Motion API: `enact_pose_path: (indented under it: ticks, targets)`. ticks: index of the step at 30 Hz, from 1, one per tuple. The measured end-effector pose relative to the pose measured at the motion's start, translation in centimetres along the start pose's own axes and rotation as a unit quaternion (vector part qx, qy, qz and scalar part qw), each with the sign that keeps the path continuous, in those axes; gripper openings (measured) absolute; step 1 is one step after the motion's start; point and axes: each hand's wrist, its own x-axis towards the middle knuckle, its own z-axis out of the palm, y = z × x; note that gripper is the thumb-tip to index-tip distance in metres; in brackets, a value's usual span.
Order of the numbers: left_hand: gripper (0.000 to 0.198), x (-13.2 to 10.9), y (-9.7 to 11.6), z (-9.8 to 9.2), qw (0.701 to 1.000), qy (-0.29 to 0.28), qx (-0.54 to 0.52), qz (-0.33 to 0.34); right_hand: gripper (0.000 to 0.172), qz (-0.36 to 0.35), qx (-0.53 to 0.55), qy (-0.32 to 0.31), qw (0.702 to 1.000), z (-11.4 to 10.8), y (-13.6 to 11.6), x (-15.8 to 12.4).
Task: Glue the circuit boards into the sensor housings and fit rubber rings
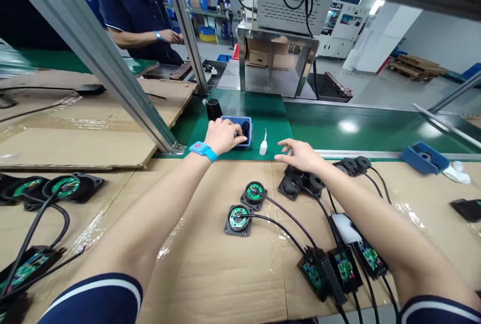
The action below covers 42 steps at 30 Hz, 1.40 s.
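My left hand [223, 136], with a blue wrist strap [203, 150], reaches into a small blue bin [250, 131] of black parts. Its fingers are curled together, and what they pinch is hidden. My right hand [299, 153] hovers open, fingers apart and holding nothing, right of a white needle-tip bottle [263, 147]. Below it lie black round housings [291, 184] with cables. Nearer me on the cardboard, two square-flanged housings [238, 219] show green circuit boards, wired to black boxes [314, 274] with open circuit boards.
A black cup [214, 109] stands behind the bin on the green mat [274, 108]. An aluminium post [112, 63] slants up at left. Another blue bin [424, 157] sits at right. More wired housings [65, 186] lie left. A co-worker [135, 18] stands across the line.
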Motion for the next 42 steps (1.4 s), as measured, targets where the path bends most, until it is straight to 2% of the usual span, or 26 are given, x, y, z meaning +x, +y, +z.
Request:
enact_pose_path:
  ticks: [3, 6, 10, 13, 17, 20, 23, 26, 28, 30, 32, 35, 40, 42]
  targets:
    - [0.036, 1.2, 0.5, 0.6, 0.999, -0.033, 0.022, 0.004, 0.046, 0.025, -0.006, -0.027, 0.999, 1.7, 0.1, 3.9]
    - [0.036, 1.8, 0.5, 1.0, 0.998, -0.05, 0.039, -0.009, 0.037, 0.038, -0.001, -0.055, 0.998, 3.3, 0.1, 6.1]
    - [0.034, 2.4, 0.7, 1.2, 0.997, -0.054, 0.041, -0.033, 0.035, 0.033, 0.027, -0.077, 0.996, 4.8, -0.5, 7.3]
    - [0.033, 2.5, 1.3, 1.3, 0.998, -0.043, 0.031, -0.034, 0.032, 0.023, 0.057, -0.065, 0.996, 4.7, -0.9, 6.9]
    - [0.031, 1.6, 1.7, 0.3, 0.999, -0.011, -0.008, -0.03, 0.028, 0.02, 0.113, -0.011, 0.993, 2.7, -0.7, 3.5]
    - [0.039, -1.0, 0.9, -1.6, 0.998, -0.005, -0.06, -0.011, 0.038, 0.017, 0.165, 0.027, 0.986, 1.4, -0.6, -1.1]
    - [0.048, -5.7, -0.5, -3.4, 0.99, -0.071, -0.116, 0.043, 0.043, 0.003, 0.232, 0.031, 0.972, 1.2, -1.0, -6.4]
    - [0.048, -11.4, -1.7, -4.0, 0.976, -0.15, -0.134, 0.083, 0.043, -0.013, 0.297, 0.024, 0.954, 1.9, -1.7, -11.3]
    - [0.045, -14.6, -2.0, -3.6, 0.978, -0.162, -0.11, 0.065, 0.036, -0.007, 0.35, 0.027, 0.936, 2.3, -1.9, -14.0]
    - [0.042, -16.8, -2.0, -2.8, 0.987, -0.142, -0.066, 0.022, 0.03, 0.002, 0.381, 0.017, 0.925, 2.6, -2.0, -16.2]
    - [0.04, -18.1, -1.9, -1.9, 0.994, -0.111, -0.02, -0.015, 0.026, 0.004, 0.391, 0.005, 0.92, 2.7, -2.0, -17.8]
    - [0.039, -18.8, -2.3, -1.2, 0.995, -0.088, 0.02, -0.033, 0.026, 0.002, 0.392, -0.003, 0.92, 2.7, -2.3, -19.2]
    - [0.047, -19.1, -4.4, -2.4, 0.993, -0.054, 0.086, -0.064, 0.025, 0.008, 0.405, -0.005, 0.914, 3.1, -2.8, -20.1]
    - [0.047, -19.9, -4.6, -3.0, 0.99, -0.034, 0.123, -0.061, 0.025, 0.012, 0.42, -0.003, 0.908, 3.5, -2.8, -20.2]
